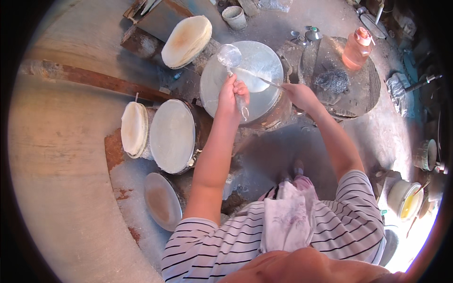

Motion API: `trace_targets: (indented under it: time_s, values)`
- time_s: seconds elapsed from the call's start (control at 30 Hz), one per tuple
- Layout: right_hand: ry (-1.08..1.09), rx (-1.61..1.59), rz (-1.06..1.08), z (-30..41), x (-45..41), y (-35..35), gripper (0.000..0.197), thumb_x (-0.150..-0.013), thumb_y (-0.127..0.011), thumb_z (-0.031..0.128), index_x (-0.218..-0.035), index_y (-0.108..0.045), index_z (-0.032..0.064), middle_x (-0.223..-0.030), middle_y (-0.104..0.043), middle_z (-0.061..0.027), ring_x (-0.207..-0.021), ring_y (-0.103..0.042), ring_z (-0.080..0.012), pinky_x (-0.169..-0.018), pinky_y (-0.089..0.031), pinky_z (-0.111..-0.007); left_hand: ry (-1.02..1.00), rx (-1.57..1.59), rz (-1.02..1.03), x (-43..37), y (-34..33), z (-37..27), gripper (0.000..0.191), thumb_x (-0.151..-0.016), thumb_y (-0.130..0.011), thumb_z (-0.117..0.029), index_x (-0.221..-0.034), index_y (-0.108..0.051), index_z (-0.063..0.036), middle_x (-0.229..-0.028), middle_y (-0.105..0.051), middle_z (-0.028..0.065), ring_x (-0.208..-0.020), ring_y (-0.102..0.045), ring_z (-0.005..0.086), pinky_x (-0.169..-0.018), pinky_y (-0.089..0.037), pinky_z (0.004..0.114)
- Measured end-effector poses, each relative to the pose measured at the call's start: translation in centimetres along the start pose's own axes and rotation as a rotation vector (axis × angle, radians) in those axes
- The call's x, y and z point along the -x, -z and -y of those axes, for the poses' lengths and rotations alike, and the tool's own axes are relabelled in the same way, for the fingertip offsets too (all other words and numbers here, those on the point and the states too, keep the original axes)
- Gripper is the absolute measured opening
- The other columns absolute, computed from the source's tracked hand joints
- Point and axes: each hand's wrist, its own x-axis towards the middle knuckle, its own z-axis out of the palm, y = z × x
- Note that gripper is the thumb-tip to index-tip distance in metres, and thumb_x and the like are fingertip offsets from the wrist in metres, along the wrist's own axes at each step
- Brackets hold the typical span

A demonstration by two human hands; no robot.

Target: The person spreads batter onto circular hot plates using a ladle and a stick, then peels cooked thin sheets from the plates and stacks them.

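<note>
My left hand (234, 90) grips the clear-looking handle of a ladle (229, 56). The ladle's round head is over the far left part of a large round griddle (212, 93). Held in my right hand (299, 95) is a thin flat blade (270, 83), perhaps a spatula or knife. It reaches in from the griddle's right side, and its tip meets the edge of a thin white sheet (255, 82) on the surface. I cannot tell whether the sheet is batter or cooked flatbread. My fingers hide part of the ladle handle.
Stacks of pale flatbreads (187, 42) (132, 131) stand to the left. Two more round plates (172, 136) (161, 201) sit nearer me. On the right, a round wooden top (366, 90) bears a pink bottle (356, 49) and a dark crumpled bundle (332, 80). A bucket (398, 198) stands lower right.
</note>
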Motion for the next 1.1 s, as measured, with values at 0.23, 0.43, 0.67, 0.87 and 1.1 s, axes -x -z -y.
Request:
trace_targets:
  time_s: [0.23, 0.43, 0.67, 0.87, 1.1]
  values:
    - [-0.403, -0.554, -0.183, 5.2, 10.5, -8.7, 0.021, -0.087, -0.053, 0.011, -0.104, -0.062, 0.0027, -0.067, -0.060, -0.0142, -0.056, -0.060, -0.0176, -0.056, -0.047, -0.032, -0.095, -0.043, -0.111, 1.8, 5.1, 3.1, 0.029, -0.092, -0.050, -0.018, -0.067, -0.037, -0.0137, -0.053, -0.036, -0.0038, -0.040, -0.033, 0.0048, -0.037, -0.033, 0.019]
    - [-0.040, -0.080, -0.254, 7.8, 6.3, -6.5, 0.032, -0.082, -0.063, 0.015, -0.113, -0.061, 0.0072, -0.092, -0.065, -0.0194, -0.084, -0.065, -0.0318, -0.072, -0.050, -0.037, -0.071, 0.326, 0.081, 3.8, 3.7, 7.1, 0.040, -0.092, -0.046, -0.014, -0.054, -0.033, -0.0157, -0.049, -0.035, -0.0051, -0.036, -0.033, 0.0038, -0.034, -0.034, 0.018]
    - [-0.010, -0.078, 0.109, 5.8, 4.9, -6.5, 0.032, -0.080, -0.065, 0.020, -0.111, -0.064, 0.0107, -0.083, -0.067, -0.0135, -0.068, -0.064, -0.0226, -0.062, -0.049, -0.033, 0.263, 1.134, 0.599, 13.8, 4.8, -0.9, 0.023, -0.094, -0.045, -0.015, -0.073, -0.044, -0.0052, -0.051, -0.040, -0.0024, -0.036, -0.041, 0.0066, -0.029, -0.036, 0.021]
    - [-0.384, -0.489, 0.196, 7.9, 3.0, -5.8, 0.031, -0.087, -0.059, 0.015, -0.117, -0.060, 0.0087, -0.064, -0.056, -0.0042, -0.047, -0.049, -0.0089, -0.043, -0.040, -0.023, -0.203, 1.125, 0.680, 25.2, 7.0, -8.4, 0.036, -0.096, -0.044, -0.022, -0.124, -0.026, -0.0071, -0.055, -0.037, 0.0001, -0.035, -0.040, 0.0087, -0.027, -0.037, 0.025]
    - [-0.036, 0.355, 0.123, 11.7, 1.8, -9.7, 0.037, -0.083, -0.054, 0.016, -0.121, -0.058, 0.0167, -0.092, -0.064, -0.0201, -0.087, -0.061, -0.0374, -0.075, -0.049, -0.042, -0.458, 0.979, 0.699, 37.4, 18.3, -17.7, 0.022, -0.091, -0.041, -0.009, -0.068, -0.041, -0.0061, -0.051, -0.037, -0.0017, -0.035, -0.039, 0.0066, -0.028, -0.037, 0.022]
